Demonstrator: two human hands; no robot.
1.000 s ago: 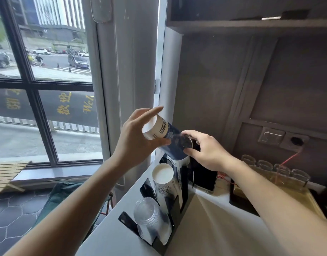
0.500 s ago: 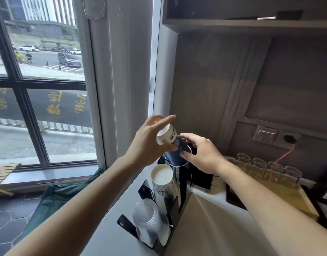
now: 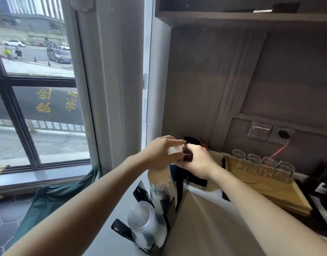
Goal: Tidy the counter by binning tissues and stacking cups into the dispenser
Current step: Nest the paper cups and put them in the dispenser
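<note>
A black cup dispenser (image 3: 170, 209) stands at the counter's left end. Its near slot holds clear plastic cups (image 3: 144, 224), the middle slot white printed paper cups (image 3: 162, 187). Over the far slot, my left hand (image 3: 159, 152) grips the white base of a blue paper cup (image 3: 174, 150). My right hand (image 3: 197, 161) closes on the same cup from the right. The cup is mostly hidden by both hands, and its lower part sits down in the far slot among dark blue cups (image 3: 172, 168).
A wooden tray (image 3: 270, 189) with several glass cups (image 3: 260, 163) lies at the right by the wall. A red cable (image 3: 277, 150) runs from the wall socket. A green bin bag (image 3: 53, 196) hangs left of the counter. Black devices stand at the far right.
Both hands have lowered the blue paper cup from a tilted hold above the dispenser down into the far slot. The hands have come closer together.
</note>
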